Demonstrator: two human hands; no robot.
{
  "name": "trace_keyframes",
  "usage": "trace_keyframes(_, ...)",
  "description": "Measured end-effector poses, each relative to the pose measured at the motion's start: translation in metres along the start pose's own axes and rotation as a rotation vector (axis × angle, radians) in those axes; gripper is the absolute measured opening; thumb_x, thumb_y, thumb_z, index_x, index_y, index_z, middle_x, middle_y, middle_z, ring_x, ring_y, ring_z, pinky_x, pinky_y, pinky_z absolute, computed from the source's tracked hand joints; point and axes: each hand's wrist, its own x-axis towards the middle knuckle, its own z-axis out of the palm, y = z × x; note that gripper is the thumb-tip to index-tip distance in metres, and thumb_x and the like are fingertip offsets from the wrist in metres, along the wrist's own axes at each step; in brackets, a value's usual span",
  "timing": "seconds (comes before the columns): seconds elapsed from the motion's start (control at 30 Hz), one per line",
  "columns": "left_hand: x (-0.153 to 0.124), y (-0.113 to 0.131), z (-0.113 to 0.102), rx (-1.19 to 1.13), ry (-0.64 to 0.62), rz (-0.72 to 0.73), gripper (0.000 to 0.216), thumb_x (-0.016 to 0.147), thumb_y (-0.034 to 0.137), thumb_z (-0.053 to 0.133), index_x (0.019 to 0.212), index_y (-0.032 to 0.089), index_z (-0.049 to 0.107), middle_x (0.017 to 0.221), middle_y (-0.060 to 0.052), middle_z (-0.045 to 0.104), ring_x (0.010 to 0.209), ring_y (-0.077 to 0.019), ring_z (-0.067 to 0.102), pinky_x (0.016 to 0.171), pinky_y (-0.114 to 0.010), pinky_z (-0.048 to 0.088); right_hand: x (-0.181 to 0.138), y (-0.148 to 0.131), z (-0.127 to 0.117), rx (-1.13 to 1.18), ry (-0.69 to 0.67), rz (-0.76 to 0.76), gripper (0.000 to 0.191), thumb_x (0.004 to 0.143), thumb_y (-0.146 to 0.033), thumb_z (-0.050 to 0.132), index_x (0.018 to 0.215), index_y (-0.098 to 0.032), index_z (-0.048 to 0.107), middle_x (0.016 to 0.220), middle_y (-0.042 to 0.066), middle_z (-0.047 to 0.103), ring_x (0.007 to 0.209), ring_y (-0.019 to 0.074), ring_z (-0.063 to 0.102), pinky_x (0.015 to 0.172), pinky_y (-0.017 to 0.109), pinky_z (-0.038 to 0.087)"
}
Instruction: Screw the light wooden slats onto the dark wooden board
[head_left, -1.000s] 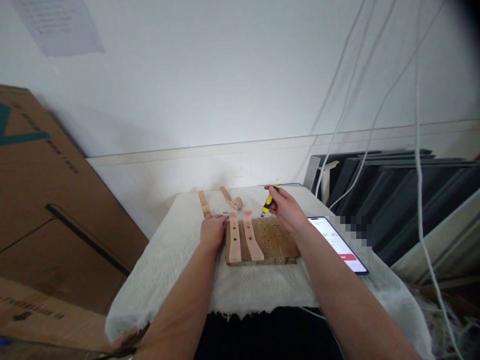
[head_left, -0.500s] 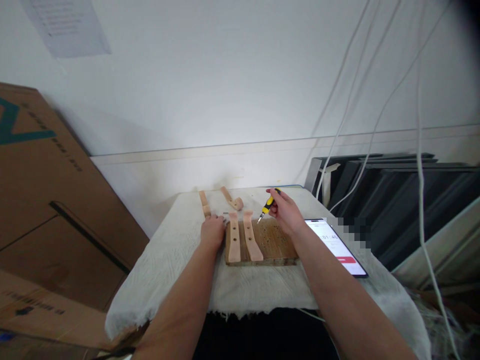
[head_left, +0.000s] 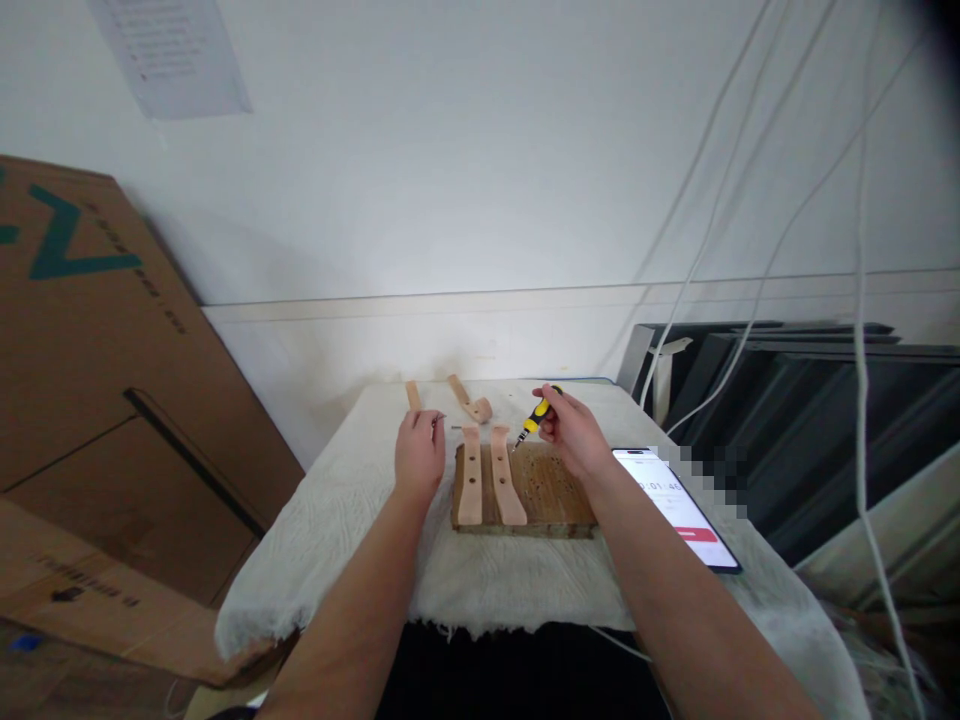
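My right hand (head_left: 574,430) grips a yellow-and-black screwdriver (head_left: 541,409), its metal tip slanting down to the left over a wooden board (head_left: 555,490). Two pale wooden hooks (head_left: 472,480) with dark holes lie side by side on the board's left part. Left of the board, my left hand (head_left: 420,452) is raised with its fingertips pinched on a thin, small screw (head_left: 441,416). Another screw (head_left: 456,428) rests on the cloth behind the board. Beyond my left hand lies a wooden piece (head_left: 413,394), partly covered by the fingers. A curved wooden hook (head_left: 472,402) sits behind the board.
A phone (head_left: 679,505) showing a timer lies right of the board, beside my right forearm. White cloth (head_left: 330,520) covers the table. A large cardboard box (head_left: 112,400) stands at the left; dark panels (head_left: 810,410) and hanging white cables (head_left: 862,400) are at the right.
My left hand has lifted from the cloth near the wooden piece, and a screw now shows at its fingertips. My right hand keeps the screwdriver in nearly the same place. The view has shifted slightly.
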Motion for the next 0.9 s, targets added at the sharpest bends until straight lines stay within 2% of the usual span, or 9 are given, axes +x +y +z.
trace_keyframes(0.07,0.001,0.006,-0.01,-0.219,0.156,0.058,0.025,0.091,0.031,0.042,0.098,0.018,0.062,0.099,-0.009,0.058,0.091,-0.0179,0.057,0.082,-0.029,0.047,-0.001,-0.002,0.001,-0.019,-0.006,-0.009,0.037,0.066,-0.05,0.069,0.078,-0.017,0.059,0.053,-0.007,0.041,0.043,0.0054,0.035,0.039,0.02,0.022)
trace_keyframes(0.1,0.001,0.01,-0.014,-0.31,0.173,0.071,0.024,0.09,0.032,0.044,0.098,0.018,0.062,0.098,-0.008,0.059,0.088,-0.0168,0.057,0.079,-0.028,0.048,-0.001,-0.003,0.001,-0.029,-0.011,-0.012,0.036,0.065,-0.05,0.07,0.075,-0.017,0.057,0.053,-0.007,0.041,0.043,0.0054,0.035,0.039,0.02,0.021)
trace_keyframes(0.17,0.0,0.017,-0.018,-0.453,0.11,0.09,0.023,0.089,0.033,0.048,0.096,0.018,0.063,0.094,-0.006,0.063,0.082,-0.0154,0.059,0.074,-0.026,0.048,-0.002,-0.004,0.002,-0.049,-0.032,-0.016,0.035,0.065,-0.048,0.07,0.07,-0.017,0.053,0.052,-0.007,0.041,0.044,0.0054,0.034,0.04,0.02,0.021)
trace_keyframes(0.23,-0.003,0.023,-0.017,-0.543,-0.027,0.089,0.024,0.087,0.035,0.051,0.096,0.019,0.066,0.089,-0.005,0.066,0.073,-0.0142,0.06,0.069,-0.025,0.049,-0.002,-0.006,0.003,-0.075,-0.063,-0.04,0.034,0.065,-0.045,0.071,0.068,-0.018,0.051,0.05,-0.008,0.04,0.044,0.0052,0.032,0.041,0.021,0.02)
trace_keyframes(0.37,-0.007,0.031,-0.013,-0.603,-0.269,0.098,0.023,0.082,0.036,0.058,0.092,0.019,0.071,0.085,-0.005,0.071,0.071,-0.015,0.062,0.068,-0.026,0.05,-0.004,-0.009,0.003,-0.134,-0.118,-0.102,0.03,0.064,-0.04,0.072,0.078,-0.017,0.06,0.057,-0.006,0.044,0.047,0.0048,0.031,0.043,0.021,0.02)
trace_keyframes(0.63,-0.005,0.034,-0.011,-0.718,-0.402,-0.075,0.026,0.076,0.039,0.064,0.089,0.018,0.072,0.066,-0.002,0.067,0.049,-0.0109,0.054,0.046,-0.021,0.043,-0.007,-0.01,0.003,-0.281,-0.12,-0.159,0.03,0.069,-0.038,0.066,0.09,-0.017,0.064,0.066,-0.004,0.052,0.051,0.0079,0.038,0.048,0.023,0.027)
trace_keyframes(0.73,-0.008,0.036,-0.009,-0.797,-0.479,-0.107,0.025,0.077,0.039,0.062,0.088,0.018,0.071,0.065,-0.001,0.065,0.046,-0.0091,0.051,0.044,-0.02,0.04,-0.01,-0.01,0.002,-0.541,-0.113,-0.366,0.022,0.072,-0.034,0.062,0.088,-0.019,0.065,0.079,0.002,0.06,0.069,0.0143,0.051,0.063,0.028,0.04)
trace_keyframes(0.83,-0.01,0.039,-0.008,-0.887,-0.541,-0.155,0.025,0.078,0.039,0.061,0.086,0.017,0.07,0.064,-0.001,0.064,0.046,-0.008,0.05,0.043,-0.019,0.038,-0.013,-0.01,0.001,-0.813,-0.127,-0.665,0.013,0.074,-0.021,0.056,0.085,-0.019,0.062,0.089,0.006,0.061,0.087,0.0191,0.054,0.081,0.033,0.041)
trace_keyframes(0.9,-0.011,0.039,-0.008,-0.944,-0.559,-0.194,0.026,0.078,0.039,0.062,0.087,0.016,0.07,0.066,-0.001,0.064,0.046,-0.0072,0.051,0.043,-0.018,0.037,-0.016,-0.01,0.001,-0.902,-0.194,-0.733,0.014,0.075,-0.015,0.051,0.086,-0.018,0.059,0.088,0.006,0.06,0.086,0.019,0.055,0.082,0.032,0.041)
